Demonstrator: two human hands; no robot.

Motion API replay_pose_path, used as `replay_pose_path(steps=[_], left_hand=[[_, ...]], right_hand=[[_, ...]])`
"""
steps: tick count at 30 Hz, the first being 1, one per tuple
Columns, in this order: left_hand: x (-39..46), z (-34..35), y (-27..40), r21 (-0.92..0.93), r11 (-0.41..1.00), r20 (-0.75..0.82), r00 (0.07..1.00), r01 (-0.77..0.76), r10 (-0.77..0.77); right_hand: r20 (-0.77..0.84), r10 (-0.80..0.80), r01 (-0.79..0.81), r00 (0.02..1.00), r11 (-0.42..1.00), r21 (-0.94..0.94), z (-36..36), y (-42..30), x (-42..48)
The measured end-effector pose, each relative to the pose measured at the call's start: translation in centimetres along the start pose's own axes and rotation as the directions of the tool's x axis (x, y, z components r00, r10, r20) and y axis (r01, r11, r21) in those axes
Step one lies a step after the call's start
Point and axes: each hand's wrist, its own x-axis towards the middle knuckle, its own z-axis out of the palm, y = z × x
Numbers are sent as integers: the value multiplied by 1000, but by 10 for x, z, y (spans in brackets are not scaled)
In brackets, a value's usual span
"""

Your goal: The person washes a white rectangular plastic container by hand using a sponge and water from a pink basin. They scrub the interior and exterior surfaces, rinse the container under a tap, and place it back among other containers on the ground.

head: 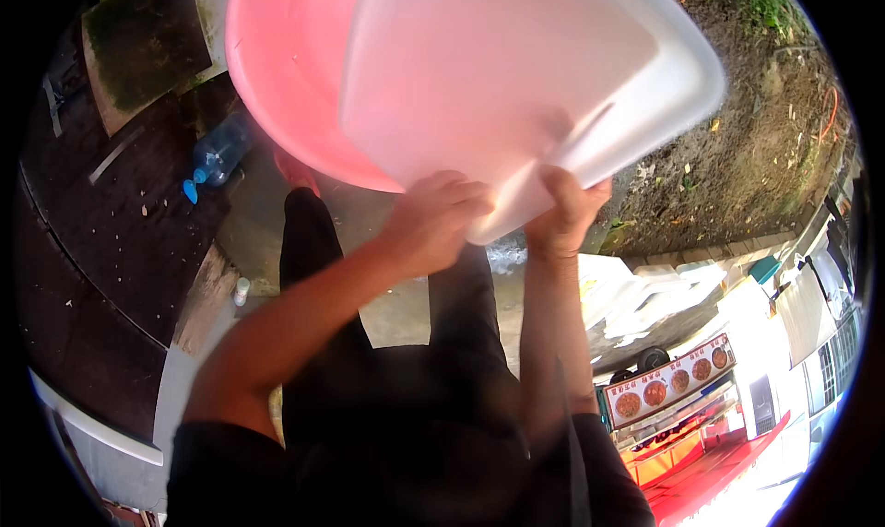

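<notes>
A translucent white plastic container [498, 63], rectangular with rounded corners, is held tilted in front of me. Its body covers part of a large pink plastic basin [290, 70]. My left hand [442, 216] grips the container's near edge, fingers bent over it. Just to the right, my right hand [570, 212] clasps the same near end, with the thumb on the upper face and the other fingers underneath. Sunlight falls on the container's right side. What lies inside the basin under the container is hidden.
A clear plastic bottle with a blue nozzle [216, 157] lies left of the basin. A small white bottle [241, 292] stands near the dark panels [104, 250]. Bare soil [747, 140] is at right. Behind me is a stall with a food-picture sign [667, 382].
</notes>
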Motion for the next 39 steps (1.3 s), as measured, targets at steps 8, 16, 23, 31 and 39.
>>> replay_pose_path(steps=[8, 16, 23, 31, 39], left_hand=[[-4, 9, -16, 125, 972, -206, 964, 198, -170], [3, -77, 34, 382, 922, -176, 984, 67, 1], [-5, -133, 112, 513, 838, -72, 963, -186, 258], [-30, -137, 206, 359, 849, 12, 911, -387, 411], [-50, -206, 245, 765, 610, -136, 876, -204, 463]], right_hand=[[5, -45, 45, 999, 999, -2, 24, -24, -11], [92, -93, 80, 991, 987, 142, 34, -96, -43], [149, -169, 140, 974, 972, 189, 50, -183, -80], [193, -203, 200, 960, 979, 33, 71, -260, -119], [465, -364, 404, 807, 915, 15, 102, -342, -144]])
